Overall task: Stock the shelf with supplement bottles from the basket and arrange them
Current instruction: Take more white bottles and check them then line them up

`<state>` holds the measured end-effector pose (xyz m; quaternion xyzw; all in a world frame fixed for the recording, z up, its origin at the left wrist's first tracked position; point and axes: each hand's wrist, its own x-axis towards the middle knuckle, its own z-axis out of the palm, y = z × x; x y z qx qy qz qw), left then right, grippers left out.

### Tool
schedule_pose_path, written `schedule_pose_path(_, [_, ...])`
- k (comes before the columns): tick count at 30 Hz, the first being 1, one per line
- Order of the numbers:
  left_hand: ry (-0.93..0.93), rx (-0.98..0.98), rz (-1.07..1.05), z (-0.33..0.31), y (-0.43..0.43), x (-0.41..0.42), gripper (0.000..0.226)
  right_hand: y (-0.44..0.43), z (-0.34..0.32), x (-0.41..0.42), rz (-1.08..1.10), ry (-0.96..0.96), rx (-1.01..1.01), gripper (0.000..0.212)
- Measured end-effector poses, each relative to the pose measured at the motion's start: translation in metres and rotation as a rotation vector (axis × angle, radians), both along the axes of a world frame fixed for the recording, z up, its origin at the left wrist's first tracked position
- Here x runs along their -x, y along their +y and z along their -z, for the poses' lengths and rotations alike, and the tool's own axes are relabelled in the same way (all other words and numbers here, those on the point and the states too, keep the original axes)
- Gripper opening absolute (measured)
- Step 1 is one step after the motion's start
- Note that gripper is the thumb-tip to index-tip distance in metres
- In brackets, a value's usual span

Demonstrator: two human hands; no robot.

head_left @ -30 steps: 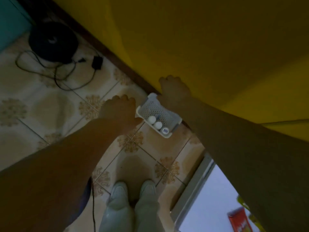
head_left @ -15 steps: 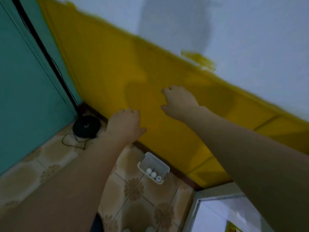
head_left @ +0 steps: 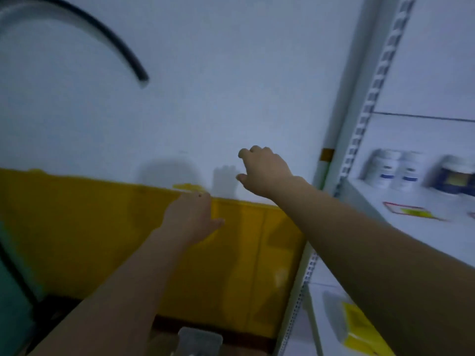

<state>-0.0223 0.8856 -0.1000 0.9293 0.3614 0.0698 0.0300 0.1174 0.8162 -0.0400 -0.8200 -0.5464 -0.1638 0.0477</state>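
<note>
My left hand (head_left: 192,217) is raised in front of the yellow lower wall, seen from the back with the thumb out and nothing showing in it. Higher up and to the right, my right hand (head_left: 264,170) hangs before the white wall with loosely curled fingers, also holding nothing. The white perforated basket (head_left: 200,339) sits on the floor at the bottom edge, mostly cut off. At right, two white supplement bottles (head_left: 397,172) with blue labels stand upright on the white shelf (head_left: 385,201), well to the right of my right hand.
A dark jar with a yellow label (head_left: 456,177) stands beside the white bottles. A red-edged tag (head_left: 408,210) lies on the shelf. A yellow box (head_left: 359,327) rests on the lower shelf. The slotted shelf upright (head_left: 365,119) rises beside my right arm. A black cable (head_left: 110,44) arcs at top left.
The view has swung up from the floor and basket to the wall and shelf. Both hands rose away from the basket; the shelf and its bottles came into view at right.
</note>
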Motion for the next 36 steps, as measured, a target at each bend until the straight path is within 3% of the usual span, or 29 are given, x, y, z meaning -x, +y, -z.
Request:
schedule_pose_path(6, [-0.121, 0.112, 0.282, -0.038, -0.117, -0.040, 0.068, -0.135, -0.048, -0.012, 0.212, 0.021, -0.116, 0.042])
schedule_pose_path(9, [-0.182, 0.163, 0.437, -0.062, -0.190, -0.069, 0.059, -0.224, -0.065, -0.021, 0.355, 0.023, -0.151, 0.041])
schedule_pose_path(15, [-0.151, 0.020, 0.678, -0.099, -0.356, -0.116, 0.064, -0.415, -0.087, -0.035, 0.650, -0.016, -0.203, 0.040])
schedule_pose_path(25, [-0.152, 0.045, 0.977, -0.107, -0.628, -0.176, 0.066, -0.718, -0.095, -0.039, 1.015, -0.039, -0.163, 0.043])
schedule_pose_path(31, [-0.155, 0.043, 1.051, -0.105, -0.729, -0.210, 0.058, -0.819, -0.088, -0.070, 1.114, 0.018, -0.151, 0.042])
schedule_pose_path(36, [-0.150, 0.016, 1.000, -0.104, -0.741, -0.261, 0.057, -0.826, -0.082, -0.128, 1.048, 0.045, -0.183, 0.047])
